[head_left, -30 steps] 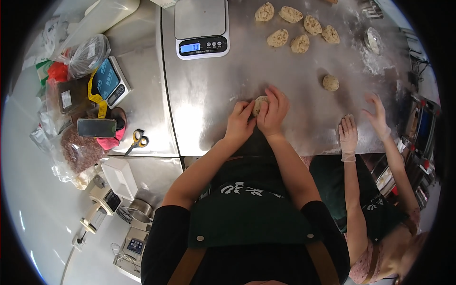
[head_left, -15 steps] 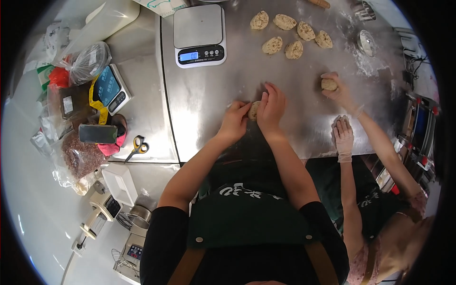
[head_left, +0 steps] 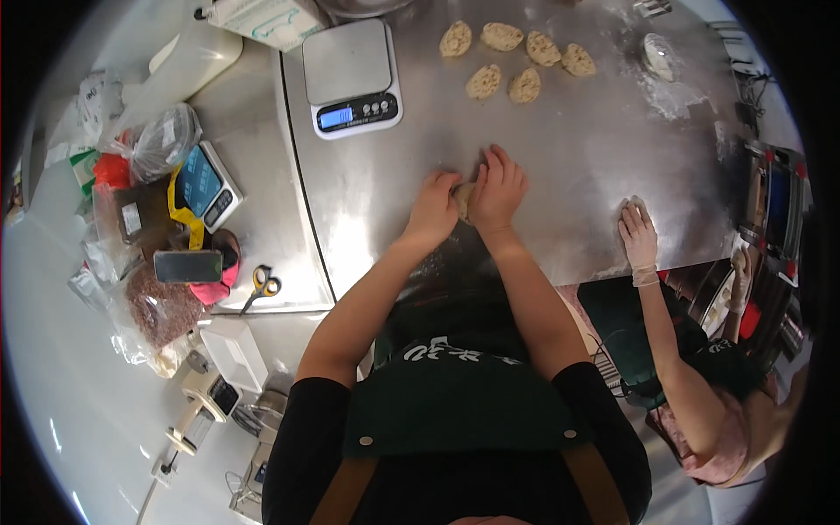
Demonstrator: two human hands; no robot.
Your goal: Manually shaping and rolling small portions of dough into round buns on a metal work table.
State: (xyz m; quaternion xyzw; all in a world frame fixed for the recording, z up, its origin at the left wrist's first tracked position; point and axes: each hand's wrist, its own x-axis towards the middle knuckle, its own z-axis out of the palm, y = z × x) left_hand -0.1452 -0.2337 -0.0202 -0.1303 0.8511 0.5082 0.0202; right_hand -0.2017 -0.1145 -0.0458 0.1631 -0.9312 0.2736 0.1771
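A small speckled piece of dough (head_left: 465,203) rests on the steel table near its front edge, partly hidden between my two hands. Pressed to its left side are the curled fingers of my left hand (head_left: 435,210). Cupped against its right side, my right hand (head_left: 499,194) has its longer fingers reaching past it. Farther up the table lie several similar pieces of dough (head_left: 524,86), with cut, flecked faces showing.
A white digital scale (head_left: 350,70) stands far left of my hands. At right, a co-worker's gloved hand (head_left: 639,234) lies flat on the table beside flour (head_left: 674,101). Scissors (head_left: 262,284), a phone (head_left: 188,267) and bagged ingredients (head_left: 162,311) fill the left side.
The co-worker's other hand has left the table, along with the dough piece it held, and is now down past the right edge. My hands stay around my dough, shifting slightly. The view has turned a little.
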